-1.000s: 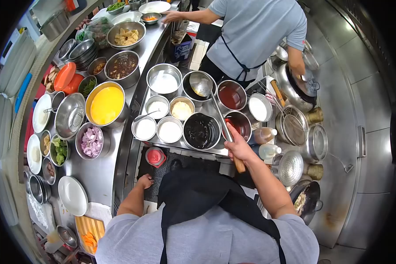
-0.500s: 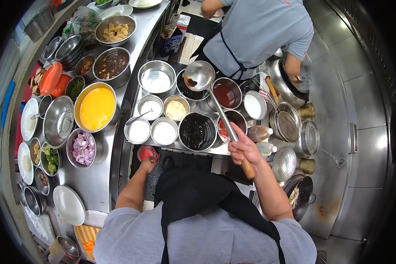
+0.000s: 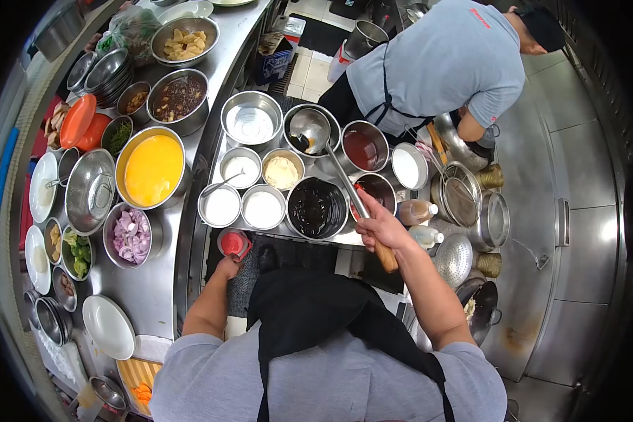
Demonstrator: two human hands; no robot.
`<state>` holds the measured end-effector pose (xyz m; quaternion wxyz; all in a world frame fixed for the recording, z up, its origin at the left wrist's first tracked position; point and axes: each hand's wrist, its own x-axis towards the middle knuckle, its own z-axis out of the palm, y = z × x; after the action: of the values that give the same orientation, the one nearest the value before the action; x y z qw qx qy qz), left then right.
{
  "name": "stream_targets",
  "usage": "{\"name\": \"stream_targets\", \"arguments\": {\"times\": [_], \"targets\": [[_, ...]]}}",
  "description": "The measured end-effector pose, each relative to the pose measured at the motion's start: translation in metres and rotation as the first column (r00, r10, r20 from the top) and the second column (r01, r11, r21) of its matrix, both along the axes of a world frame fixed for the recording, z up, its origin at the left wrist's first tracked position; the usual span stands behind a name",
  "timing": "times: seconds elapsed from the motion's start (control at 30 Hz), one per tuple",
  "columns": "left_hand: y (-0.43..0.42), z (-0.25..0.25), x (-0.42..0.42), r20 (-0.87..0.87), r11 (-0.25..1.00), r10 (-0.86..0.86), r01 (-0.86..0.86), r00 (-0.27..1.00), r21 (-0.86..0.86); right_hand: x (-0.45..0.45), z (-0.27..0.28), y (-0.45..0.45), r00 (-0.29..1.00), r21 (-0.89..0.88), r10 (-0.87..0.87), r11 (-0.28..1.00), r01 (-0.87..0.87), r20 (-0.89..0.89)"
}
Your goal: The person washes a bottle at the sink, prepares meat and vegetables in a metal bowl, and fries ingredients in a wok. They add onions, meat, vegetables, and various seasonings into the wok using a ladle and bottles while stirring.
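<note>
My right hand [image 3: 383,231] is wrapped round the wooden handle of a large metal ladle [image 3: 344,176]. The ladle's bowl is at the mouth of a metal pot [image 3: 335,116] in the back row, with a little dark liquid in it. The pot's contents are mostly hidden behind it. Low on the left, my left hand [image 3: 228,266] grips a small red cup [image 3: 233,244] in front of the counter edge. Near the ladle's shaft stand a pot of black sauce [image 3: 317,208], a pot of reddish-brown sauce [image 3: 364,147] and a pot with red contents [image 3: 375,192].
Bowls of white powder [image 3: 263,207] stand left of the black sauce. Along the left counter are a bowl of yellow liquid [image 3: 151,169], chopped onion [image 3: 131,236] and plates [image 3: 109,327]. Strainers [image 3: 454,260] and bottles [image 3: 416,212] lie right. A co-worker [image 3: 436,63] stands ahead.
The ladle's bowl has come down and left to the back pot, my right hand moving slightly left and down. My left hand with the red cup has shifted slightly left. The co-worker has moved right.
</note>
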<state>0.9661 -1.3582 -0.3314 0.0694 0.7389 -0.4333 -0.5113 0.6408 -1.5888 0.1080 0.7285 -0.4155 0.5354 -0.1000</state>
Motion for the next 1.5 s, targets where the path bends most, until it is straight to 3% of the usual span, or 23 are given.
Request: {"name": "stream_targets", "arguments": {"times": [0.17, 0.47, 0.67, 0.87, 0.97, 1.1, 1.17, 1.2, 1.23, 1.33, 1.43, 1.5], "targets": [[0.003, -0.001, 0.004, -0.066, 0.995, 0.083, -0.078, 0.994, 0.064, -0.008, 0.005, 0.001, 0.994, 0.053, -0.058, 0.997, 0.053, 0.097], [-0.001, 0.006, 0.002, -0.005, 0.998, 0.059, -0.059, 0.998, 0.016, -0.017, 0.03, 0.017, 0.977, 0.017, -0.11, 0.994, 0.108, 0.181], [-0.002, -0.04, 0.004, -0.124, 0.982, 0.175, -0.164, 0.977, 0.099, -0.02, 0.03, 0.018, 0.981, -0.026, -0.102, 0.994, 0.108, 0.163], [-0.009, -0.02, -0.005, -0.035, 0.981, 0.151, -0.145, 0.988, 0.128, -0.03, 0.022, 0.018, 0.97, -0.037, -0.115, 0.991, 0.126, 0.214], [-0.006, -0.032, -0.005, -0.073, 0.99, 0.129, -0.123, 0.989, 0.075, -0.034, 0.021, 0.02, 0.962, -0.029, -0.124, 0.99, 0.135, 0.242], [-0.014, 0.011, -0.018, -0.075, 0.984, 0.112, -0.1, 0.991, 0.15, -0.044, 0.012, 0.026, 0.946, -0.024, -0.124, 0.99, 0.137, 0.301], [-0.02, 0.035, -0.027, -0.132, 0.967, 0.166, -0.135, 0.977, 0.214, -0.057, 0.01, 0.033, 0.87, 0.079, -0.191, 0.982, 0.174, 0.454], [-0.008, -0.035, -0.021, -0.103, 0.989, 0.09, -0.077, 0.991, 0.124, -0.067, 0.009, 0.039, 0.81, 0.13, -0.226, 0.974, 0.185, 0.541], [-0.005, -0.037, -0.023, -0.096, 0.992, 0.06, -0.049, 0.994, 0.114, -0.079, 0.012, 0.047, 0.799, 0.123, -0.245, 0.969, 0.212, 0.55], [-0.016, -0.029, -0.034, -0.169, 0.918, -0.39, 0.396, 0.905, 0.005, -0.13, 0.03, 0.085, 0.645, 0.216, -0.327, 0.945, 0.247, 0.691], [-0.034, -0.017, -0.058, -0.206, 0.792, -0.597, 0.61, 0.775, -0.002, -0.189, 0.053, 0.145, 0.574, 0.19, -0.364, 0.921, 0.341, 0.734], [-0.049, -0.012, -0.083, -0.257, 0.748, -0.645, 0.664, 0.719, -0.02, -0.225, 0.067, 0.192, 0.543, 0.174, -0.432, 0.87, 0.462, 0.72]]}}
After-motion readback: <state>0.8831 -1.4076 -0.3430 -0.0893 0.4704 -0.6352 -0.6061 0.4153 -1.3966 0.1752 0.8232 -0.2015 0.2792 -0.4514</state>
